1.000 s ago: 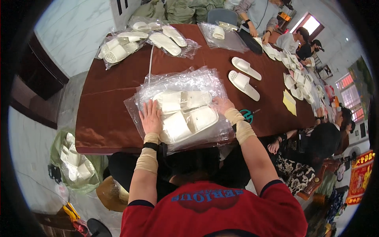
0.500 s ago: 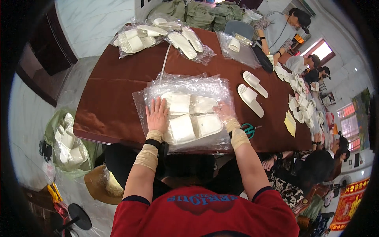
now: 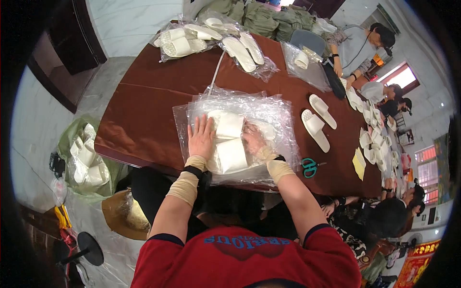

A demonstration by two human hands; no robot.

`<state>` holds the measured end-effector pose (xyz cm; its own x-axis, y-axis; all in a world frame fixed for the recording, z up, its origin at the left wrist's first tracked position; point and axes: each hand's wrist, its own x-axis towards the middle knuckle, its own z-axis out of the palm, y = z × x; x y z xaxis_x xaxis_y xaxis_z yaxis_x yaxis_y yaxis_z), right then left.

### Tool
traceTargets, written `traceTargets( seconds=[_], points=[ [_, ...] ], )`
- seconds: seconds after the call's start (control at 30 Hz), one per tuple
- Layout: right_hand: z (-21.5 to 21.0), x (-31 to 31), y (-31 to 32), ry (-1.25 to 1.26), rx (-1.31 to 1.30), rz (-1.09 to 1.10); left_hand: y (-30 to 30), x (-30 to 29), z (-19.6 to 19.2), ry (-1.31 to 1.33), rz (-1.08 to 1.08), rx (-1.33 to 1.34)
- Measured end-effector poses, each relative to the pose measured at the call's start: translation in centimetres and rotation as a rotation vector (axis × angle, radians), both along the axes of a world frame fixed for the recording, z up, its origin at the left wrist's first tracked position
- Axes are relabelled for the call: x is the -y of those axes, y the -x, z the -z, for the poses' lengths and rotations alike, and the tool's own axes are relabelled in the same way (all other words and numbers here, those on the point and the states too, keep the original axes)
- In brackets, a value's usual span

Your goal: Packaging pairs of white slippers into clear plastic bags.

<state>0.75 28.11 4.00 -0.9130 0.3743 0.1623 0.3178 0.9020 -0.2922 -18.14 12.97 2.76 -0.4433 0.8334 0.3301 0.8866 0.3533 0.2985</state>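
A pair of white slippers (image 3: 232,157) lies side by side inside a clear plastic bag, on a stack of clear bags (image 3: 283,113) at the near edge of the table. My left hand (image 3: 201,139) rests flat on the slippers' left end, its fingers stretched out. Over the middle of the pair is my right hand (image 3: 254,141), pressing on the bag beside the broad straps. Its fingers look spread, and it covers part of the slippers. Both wrists are wrapped in tan bandage with black bands.
Teal-handled scissors (image 3: 309,168) lie right of the bags. Two loose slippers (image 3: 315,128) sit farther right, near a yellow paper stack (image 3: 358,163). Bagged slippers (image 3: 185,41) are at the far edge. A green sack (image 3: 72,185) of slippers stands left. Co-workers sit along the right.
My right hand has slid left from the far right end of the slippers to their middle. My left hand stays on the left end. The whole view has shifted slightly.
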Motion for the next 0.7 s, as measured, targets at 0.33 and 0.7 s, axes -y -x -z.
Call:
traceTargets(
  seconds=[0.33, 0.7],
  points=[
    [-0.3, -1.4, -4.2, -0.029, 0.105, 0.087, 0.6, 1.2, 0.4, 0.019, -0.039, -0.036],
    [-10.3, -9.1, -22.6, -0.546, 0.116, 0.989, 0.4, 0.9, 0.4, 0.017, -0.059, -0.019]
  ],
)
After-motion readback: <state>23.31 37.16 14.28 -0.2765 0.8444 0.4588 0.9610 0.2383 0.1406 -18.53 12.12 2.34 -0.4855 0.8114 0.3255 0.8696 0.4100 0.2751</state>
